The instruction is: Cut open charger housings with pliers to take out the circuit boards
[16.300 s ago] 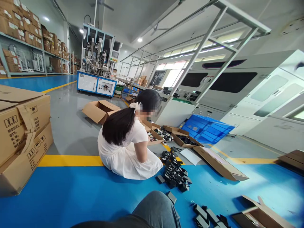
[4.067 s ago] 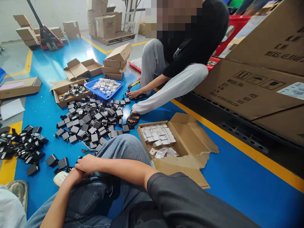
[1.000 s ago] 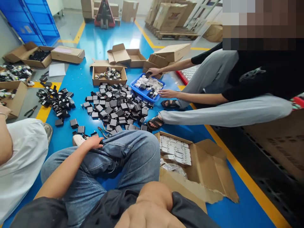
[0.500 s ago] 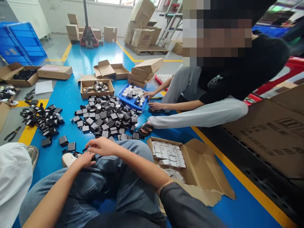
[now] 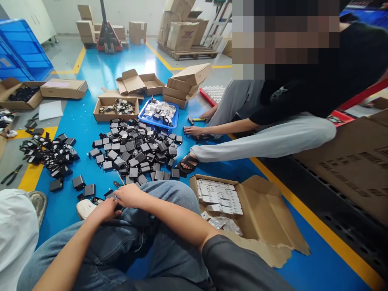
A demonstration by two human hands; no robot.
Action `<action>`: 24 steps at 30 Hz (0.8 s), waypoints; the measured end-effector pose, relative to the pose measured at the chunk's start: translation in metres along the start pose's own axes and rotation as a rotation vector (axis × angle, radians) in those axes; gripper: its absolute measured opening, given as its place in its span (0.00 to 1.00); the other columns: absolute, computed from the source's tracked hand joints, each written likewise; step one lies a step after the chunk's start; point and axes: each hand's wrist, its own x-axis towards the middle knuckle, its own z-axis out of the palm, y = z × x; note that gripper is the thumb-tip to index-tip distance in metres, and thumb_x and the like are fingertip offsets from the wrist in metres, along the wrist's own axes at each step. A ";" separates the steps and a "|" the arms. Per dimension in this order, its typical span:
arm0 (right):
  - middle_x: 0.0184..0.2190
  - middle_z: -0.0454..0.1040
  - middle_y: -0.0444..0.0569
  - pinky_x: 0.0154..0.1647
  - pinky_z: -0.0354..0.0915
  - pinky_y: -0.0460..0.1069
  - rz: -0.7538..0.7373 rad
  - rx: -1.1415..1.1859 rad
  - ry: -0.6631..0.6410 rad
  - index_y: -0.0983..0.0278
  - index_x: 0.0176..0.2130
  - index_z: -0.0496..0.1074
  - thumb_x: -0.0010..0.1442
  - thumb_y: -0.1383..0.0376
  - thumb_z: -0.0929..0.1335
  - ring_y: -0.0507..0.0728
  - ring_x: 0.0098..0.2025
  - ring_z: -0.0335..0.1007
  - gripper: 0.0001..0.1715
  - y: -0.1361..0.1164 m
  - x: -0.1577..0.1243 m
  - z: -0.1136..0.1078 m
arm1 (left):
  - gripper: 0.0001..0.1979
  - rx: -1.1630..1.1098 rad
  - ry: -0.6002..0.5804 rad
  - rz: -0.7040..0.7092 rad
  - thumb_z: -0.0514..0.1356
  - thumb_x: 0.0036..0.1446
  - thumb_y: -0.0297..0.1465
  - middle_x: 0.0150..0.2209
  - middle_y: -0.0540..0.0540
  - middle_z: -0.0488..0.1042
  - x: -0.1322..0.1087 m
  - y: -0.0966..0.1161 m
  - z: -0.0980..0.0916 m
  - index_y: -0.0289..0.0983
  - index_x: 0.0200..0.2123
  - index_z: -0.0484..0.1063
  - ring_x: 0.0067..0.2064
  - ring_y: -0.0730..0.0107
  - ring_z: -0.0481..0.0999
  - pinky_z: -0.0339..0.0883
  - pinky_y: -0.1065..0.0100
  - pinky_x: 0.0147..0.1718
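Note:
My left hand is closed around a small black part, low over my lap; its shape is mostly hidden by the fingers. Just to the right, my right hand has its fingertips pinched together against the same spot, and what they grip is hidden. Beyond the fingertips a thin tool with a dark handle shows; I cannot tell whether it is touched. Close by lie loose black box-shaped housings. A big heap of such housings spreads over the blue floor ahead.
Opposite, a co-worker's hand rests low near a hammer. A blue tray of white parts and a cardboard box stand behind the heap. An open carton with white pieces is at my right; pliers lie left.
My right hand has lowered, and its fingers have drawn into a pinch beside the left hand. The co-worker's hands have moved away from the blue tray. The view has shifted slightly.

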 end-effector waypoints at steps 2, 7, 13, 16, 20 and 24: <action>0.42 0.77 0.54 0.36 0.71 0.55 -0.003 -0.010 -0.003 0.66 0.45 0.72 0.65 0.60 0.61 0.63 0.41 0.76 0.16 0.000 0.001 0.001 | 0.22 0.004 0.001 0.008 0.60 0.55 0.39 0.56 0.38 0.71 -0.001 0.000 -0.001 0.41 0.53 0.70 0.58 0.49 0.70 0.64 0.56 0.56; 0.40 0.78 0.54 0.36 0.72 0.57 0.001 -0.031 -0.029 0.65 0.44 0.73 0.64 0.61 0.61 0.64 0.41 0.76 0.16 -0.002 0.005 0.008 | 0.23 0.010 0.004 0.017 0.60 0.54 0.39 0.56 0.39 0.72 -0.002 0.001 -0.004 0.42 0.54 0.70 0.59 0.51 0.69 0.64 0.58 0.56; 0.41 0.78 0.54 0.36 0.72 0.57 -0.004 -0.036 -0.048 0.65 0.44 0.73 0.64 0.61 0.61 0.64 0.41 0.77 0.16 -0.001 0.006 0.011 | 0.24 0.031 -0.011 0.028 0.59 0.56 0.37 0.57 0.35 0.70 -0.001 0.002 -0.006 0.36 0.54 0.69 0.59 0.48 0.69 0.64 0.57 0.56; 0.41 0.78 0.55 0.37 0.72 0.57 -0.011 -0.039 -0.060 0.65 0.44 0.73 0.64 0.62 0.60 0.63 0.41 0.77 0.16 -0.001 0.006 0.012 | 0.24 0.044 -0.021 0.042 0.58 0.56 0.36 0.58 0.33 0.70 -0.002 0.003 -0.007 0.34 0.55 0.69 0.59 0.48 0.69 0.64 0.56 0.56; 0.42 0.78 0.54 0.39 0.72 0.57 -0.020 -0.041 -0.073 0.65 0.44 0.73 0.65 0.63 0.60 0.63 0.42 0.76 0.16 -0.002 0.006 0.012 | 0.25 0.050 -0.018 0.040 0.57 0.57 0.36 0.58 0.32 0.70 -0.002 0.003 -0.008 0.32 0.56 0.67 0.60 0.49 0.68 0.63 0.57 0.57; 0.43 0.78 0.54 0.39 0.72 0.58 -0.025 -0.045 -0.080 0.65 0.45 0.73 0.65 0.62 0.60 0.63 0.43 0.76 0.16 -0.003 0.005 0.011 | 0.24 0.044 -0.015 0.032 0.57 0.56 0.36 0.57 0.32 0.70 -0.002 0.002 -0.008 0.33 0.55 0.68 0.59 0.46 0.69 0.65 0.55 0.55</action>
